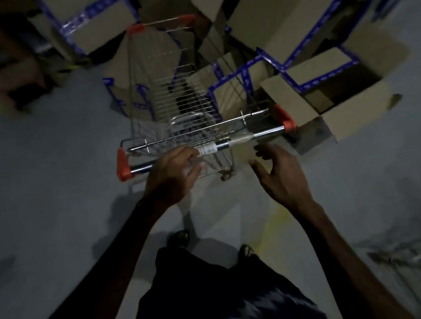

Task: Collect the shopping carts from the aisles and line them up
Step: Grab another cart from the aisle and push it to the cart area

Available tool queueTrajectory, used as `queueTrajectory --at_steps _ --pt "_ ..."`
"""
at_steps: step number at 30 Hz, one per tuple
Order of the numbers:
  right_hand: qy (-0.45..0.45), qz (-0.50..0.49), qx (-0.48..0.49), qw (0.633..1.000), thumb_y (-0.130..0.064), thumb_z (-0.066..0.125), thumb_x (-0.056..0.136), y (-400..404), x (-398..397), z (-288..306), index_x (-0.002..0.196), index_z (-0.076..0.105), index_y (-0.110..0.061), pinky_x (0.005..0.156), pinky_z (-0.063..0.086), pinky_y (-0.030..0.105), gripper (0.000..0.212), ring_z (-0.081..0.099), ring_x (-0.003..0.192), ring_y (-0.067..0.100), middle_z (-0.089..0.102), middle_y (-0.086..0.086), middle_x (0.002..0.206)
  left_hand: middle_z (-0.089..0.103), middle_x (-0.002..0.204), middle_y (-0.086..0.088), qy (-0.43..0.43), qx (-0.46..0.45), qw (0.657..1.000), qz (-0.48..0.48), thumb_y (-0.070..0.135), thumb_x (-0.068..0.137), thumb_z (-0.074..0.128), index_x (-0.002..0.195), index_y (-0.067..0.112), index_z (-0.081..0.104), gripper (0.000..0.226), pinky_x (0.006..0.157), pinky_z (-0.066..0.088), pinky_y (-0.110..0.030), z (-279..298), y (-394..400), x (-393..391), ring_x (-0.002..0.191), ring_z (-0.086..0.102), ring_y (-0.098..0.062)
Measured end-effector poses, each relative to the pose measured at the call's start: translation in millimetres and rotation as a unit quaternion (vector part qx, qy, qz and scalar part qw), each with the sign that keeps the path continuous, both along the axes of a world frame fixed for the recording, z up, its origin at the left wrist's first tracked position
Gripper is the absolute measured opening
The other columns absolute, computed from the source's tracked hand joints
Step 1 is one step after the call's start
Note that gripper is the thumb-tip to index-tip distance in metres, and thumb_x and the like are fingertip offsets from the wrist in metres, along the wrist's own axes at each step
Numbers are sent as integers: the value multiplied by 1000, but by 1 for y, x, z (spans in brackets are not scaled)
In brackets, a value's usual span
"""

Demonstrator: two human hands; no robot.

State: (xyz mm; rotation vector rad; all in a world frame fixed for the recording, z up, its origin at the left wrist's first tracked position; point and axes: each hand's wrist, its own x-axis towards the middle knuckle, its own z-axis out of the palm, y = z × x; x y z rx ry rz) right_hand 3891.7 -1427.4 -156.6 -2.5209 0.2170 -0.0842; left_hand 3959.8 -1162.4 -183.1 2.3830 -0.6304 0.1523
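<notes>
A wire shopping cart (175, 87) with orange corner caps stands in front of me, its basket empty. Its chrome handle bar (264, 132) runs across the frame, tilted up to the right. My left hand (173, 174) grips the left part of that bar, fingers curled over it beside a white barcode sticker. My right hand (282, 177) hovers just below the bar's right part, fingers spread and apart from the metal.
Cardboard boxes with blue tape (322, 78) are piled ahead and to the right, close against the cart's front and right side. More boxes (93, 26) stand at the upper left. Grey floor (45, 181) lies to the left. Another wire cart (412, 258) shows at the lower right edge.
</notes>
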Motion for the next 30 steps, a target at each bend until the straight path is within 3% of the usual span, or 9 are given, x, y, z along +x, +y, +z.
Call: queueTrajectory --at_steps 2,6,10,15,18,21,24,28,30 --pt "-20 54 -14 998 -31 68 100 -20 11 5 130 67 -12 86 48 31 34 66 110 25 71 7 120 70 101 1 -2 8 998 55 34 96 70 107 16 72 22 81 45 -28 3 -5 -6 92 63 -17" --pt "-19 152 -18 988 -43 59 97 -40 43 17 132 66 -17 94 56 48 44 65 117 29 68 8 128 69 97 2 -16 49 992 117 34 96 73 106 17 70 20 86 50 -38 -1 -4 -14 92 65 -24" --pt "9 212 -99 972 -50 64 98 -37 72 22 138 62 -19 98 54 49 50 61 123 33 66 11 133 69 91 -2 -53 91 986 127 40 93 73 99 15 70 26 79 53 -43 1 4 -6 86 64 -24" --pt "104 250 -123 955 -76 51 95 -24 96 11 138 63 -23 112 40 54 70 60 128 33 68 7 135 67 95 0 41 227 963 142 73 90 64 97 25 65 49 79 49 -38 1 15 15 90 63 -23" --pt "111 245 -168 948 -82 47 92 -16 98 5 136 65 -24 117 34 57 76 60 128 34 69 9 132 75 101 -4 88 252 952 153 83 92 49 104 25 72 64 95 49 -43 -6 19 15 97 69 -26" --pt "106 230 -179 951 -93 41 84 -10 97 8 125 72 -20 103 51 48 89 69 109 33 75 11 113 77 98 0 115 311 919 215 99 86 19 103 24 75 95 125 19 -58 -7 20 15 101 70 -22" --pt "104 237 -184 948 -107 23 71 -7 94 7 126 71 -25 88 59 43 110 71 96 28 76 8 105 71 82 5 133 330 906 229 104 80 10 89 22 75 105 128 3 -57 -4 27 12 96 69 -17" --pt "141 226 -245 932 -104 27 73 5 75 14 130 70 -27 88 50 39 105 69 111 30 74 9 122 62 71 5 99 324 916 215 108 71 12 75 19 68 105 125 23 -57 -9 43 -4 80 63 -15" --pt "183 224 -255 923 -109 27 67 11 62 12 128 72 -29 95 51 41 109 67 114 30 73 7 127 64 61 0 -51 293 933 202 100 80 39 67 14 70 92 116 42 -52 -24 57 -22 64 66 -18"
